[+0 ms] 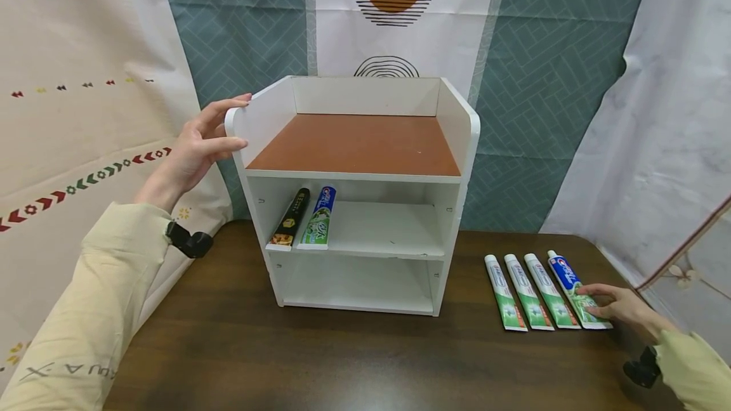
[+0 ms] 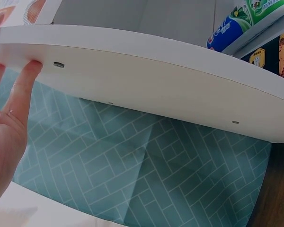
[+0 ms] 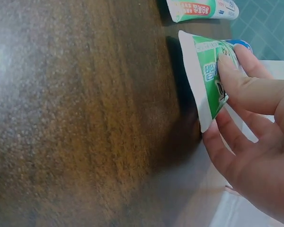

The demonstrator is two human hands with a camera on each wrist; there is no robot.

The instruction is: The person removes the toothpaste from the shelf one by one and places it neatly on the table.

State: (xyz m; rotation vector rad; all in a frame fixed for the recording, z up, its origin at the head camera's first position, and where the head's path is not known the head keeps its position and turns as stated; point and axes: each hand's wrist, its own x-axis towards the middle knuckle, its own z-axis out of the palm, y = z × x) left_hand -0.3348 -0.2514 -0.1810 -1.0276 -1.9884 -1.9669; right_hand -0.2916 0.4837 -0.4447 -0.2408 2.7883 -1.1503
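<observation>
A white shelf unit (image 1: pixel 365 176) with a brown top board stands on the table. My left hand (image 1: pixel 194 148) holds the upper front edge of its left side panel (image 2: pixel 146 71), with fingertips against the outer face. On the middle shelf lie a black toothpaste tube (image 1: pixel 291 217) and a blue-and-green one (image 1: pixel 320 221), side by side. To the right, my right hand (image 1: pixel 619 309) pinches another blue-and-green toothpaste tube (image 3: pixel 210 75) near its flat end, thumb on the printed face and fingers around the far side. Left of it lie three white-and-green toothpaste tubes (image 1: pixel 528 293) in a row.
The dark wooden table (image 1: pixel 365 360) runs beneath everything. A patterned teal-and-white cloth (image 1: pixel 240 24) hangs behind the shelf unit, and pale cloths hang at the left (image 1: pixel 74 113) and right (image 1: pixel 674 113). The shelf unit has a lower compartment (image 1: pixel 356 284) near the tabletop.
</observation>
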